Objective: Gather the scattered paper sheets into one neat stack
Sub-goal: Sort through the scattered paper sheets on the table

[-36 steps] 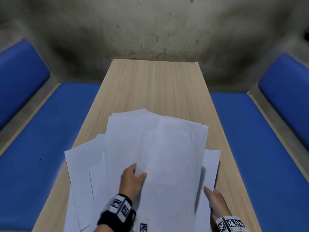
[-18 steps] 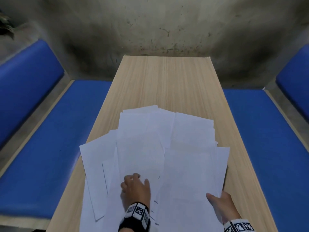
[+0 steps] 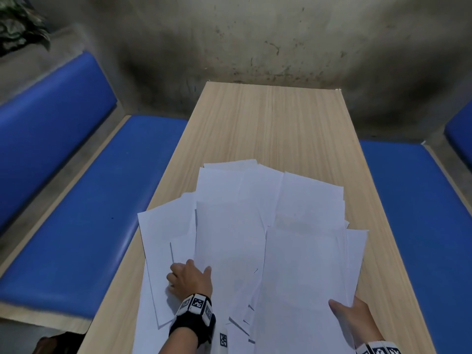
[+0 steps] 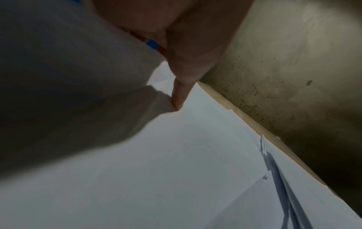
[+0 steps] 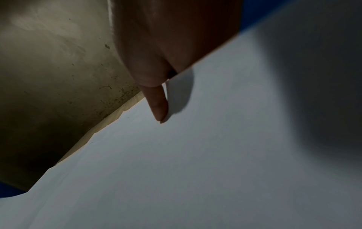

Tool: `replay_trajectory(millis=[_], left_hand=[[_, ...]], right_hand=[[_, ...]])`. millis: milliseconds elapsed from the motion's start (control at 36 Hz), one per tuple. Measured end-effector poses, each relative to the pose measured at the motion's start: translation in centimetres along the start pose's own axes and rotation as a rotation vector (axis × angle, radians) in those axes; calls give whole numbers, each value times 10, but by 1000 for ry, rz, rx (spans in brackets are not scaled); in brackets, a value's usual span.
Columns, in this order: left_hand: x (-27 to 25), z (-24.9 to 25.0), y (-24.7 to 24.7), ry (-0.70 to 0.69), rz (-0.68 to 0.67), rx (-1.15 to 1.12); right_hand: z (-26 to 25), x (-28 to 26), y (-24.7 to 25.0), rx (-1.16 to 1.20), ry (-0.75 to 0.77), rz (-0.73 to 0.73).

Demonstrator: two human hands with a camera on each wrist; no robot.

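Several white paper sheets [image 3: 242, 226] lie fanned and overlapping on the near half of a light wooden table [image 3: 268, 118]. My left hand [image 3: 190, 275] is at the left edge of the middle sheet, thumb on top and fingers curled beside it. In the left wrist view its thumb [image 4: 181, 93] pinches a raised sheet [image 4: 78, 93] that hides the fingers. My right hand [image 3: 350, 312] grips the right edge of the right-hand sheaf, thumb on top. The right wrist view shows that thumb [image 5: 158, 106] on the paper [image 5: 176, 170], with the fingers hidden beneath.
Blue padded benches run along the left [image 3: 89, 226] and right [image 3: 421, 226] of the narrow table. A stained concrete wall [image 3: 255, 34] closes off its far end, and a plant [image 3: 18, 24] sits at top left. The leftmost sheets overhang the table's left edge.
The large sheet held up by my right hand has come down flatter on the right of the pile. My left hand slid from the pile's middle to the left and nearer to me.
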State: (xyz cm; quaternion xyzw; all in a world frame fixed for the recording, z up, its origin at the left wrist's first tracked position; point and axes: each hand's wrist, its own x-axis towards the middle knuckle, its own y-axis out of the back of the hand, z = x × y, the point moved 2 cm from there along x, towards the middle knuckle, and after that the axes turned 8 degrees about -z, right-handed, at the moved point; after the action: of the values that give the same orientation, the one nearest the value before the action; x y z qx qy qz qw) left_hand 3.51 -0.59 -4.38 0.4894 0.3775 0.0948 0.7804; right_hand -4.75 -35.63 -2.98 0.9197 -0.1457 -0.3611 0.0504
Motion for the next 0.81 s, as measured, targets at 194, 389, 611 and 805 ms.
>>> replay_trajectory(millis=[194, 389, 611, 805], left_hand=[[11, -14, 9, -7, 55, -150], [20, -25, 33, -94, 128, -332], [25, -35, 26, 37, -244, -507], [19, -25, 76, -250, -28, -394]], right_hand=[[0, 1, 1, -44, -5, 39], [-7, -6, -2, -40, 32, 17], [-11, -13, -8, 83, 26, -15], [-10, -13, -7, 50, 25, -25]])
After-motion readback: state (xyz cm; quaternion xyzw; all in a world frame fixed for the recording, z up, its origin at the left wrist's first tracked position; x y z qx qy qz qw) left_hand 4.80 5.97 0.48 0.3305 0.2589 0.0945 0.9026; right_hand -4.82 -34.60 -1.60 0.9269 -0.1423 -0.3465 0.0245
